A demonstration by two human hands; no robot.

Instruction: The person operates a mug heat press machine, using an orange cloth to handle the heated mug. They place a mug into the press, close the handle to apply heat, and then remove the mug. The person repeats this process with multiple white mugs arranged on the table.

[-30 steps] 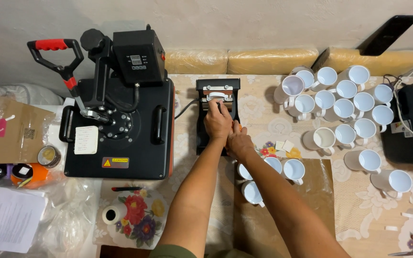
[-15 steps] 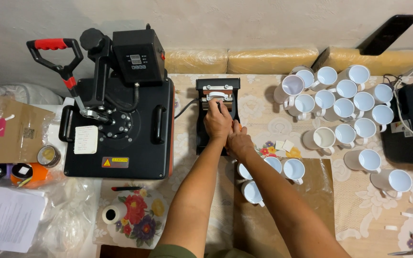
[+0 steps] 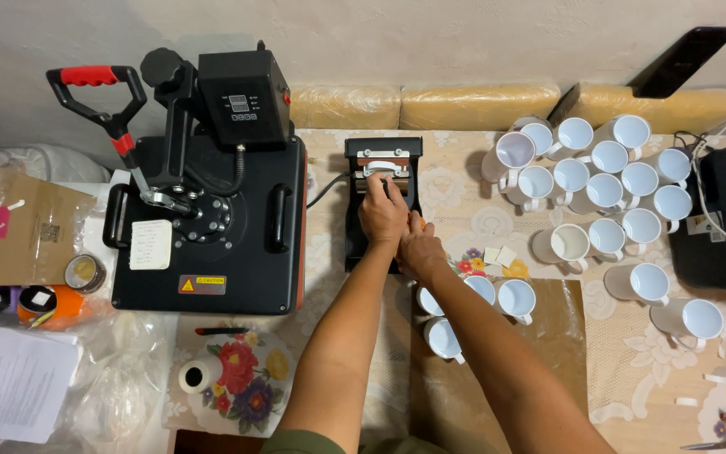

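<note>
Head view showed my left hand (image 3: pixel 382 214) gripping the mug press (image 3: pixel 382 181) handle, right hand (image 3: pixel 419 250) curled beside it; closing it firmly seemed next.

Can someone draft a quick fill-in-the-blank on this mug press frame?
1. The left hand rests on the small black ____ press.
2. The right hand sits beside the left hand, nearer the cluster of ____ mugs.
3. The large heat press has a lever with a ____ handle.
4. A floral plate lies ____ the large heat press, nearer the person.

Missing words: mug; white; red; below
</note>
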